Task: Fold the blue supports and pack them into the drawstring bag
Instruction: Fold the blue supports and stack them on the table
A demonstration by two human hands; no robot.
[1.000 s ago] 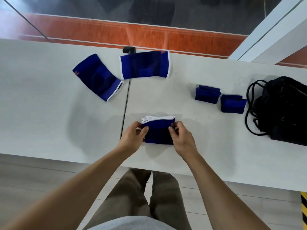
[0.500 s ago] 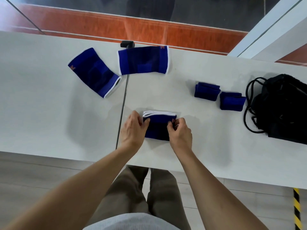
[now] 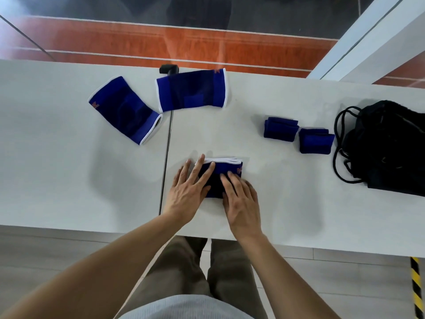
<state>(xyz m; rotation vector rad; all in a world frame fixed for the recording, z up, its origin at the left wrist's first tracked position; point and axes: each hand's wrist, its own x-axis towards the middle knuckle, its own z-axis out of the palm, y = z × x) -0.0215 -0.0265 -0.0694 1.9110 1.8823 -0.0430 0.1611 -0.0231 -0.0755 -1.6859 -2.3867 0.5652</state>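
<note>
A folded blue support (image 3: 218, 178) with white edging lies near the table's front edge. My left hand (image 3: 188, 189) presses flat on its left side with straight fingers. My right hand (image 3: 241, 199) presses flat on its right side. Two unfolded blue supports lie further back, one tilted at the left (image 3: 125, 110) and one (image 3: 192, 90) beside it. Two small folded blue supports, one (image 3: 280, 130) beside the other (image 3: 316, 141), sit to the right. The black drawstring bag (image 3: 391, 148) lies at the far right with its cord looped on the table.
The white table (image 3: 57, 169) has a dark seam (image 3: 166, 157) running front to back just left of my hands. A small black object (image 3: 169, 69) sits at the far edge. A yellow-black striped strip (image 3: 417, 288) marks the floor at the lower right.
Both hands have gone from pinching the folded support's sides to lying flat on top of it with straightened fingers.
</note>
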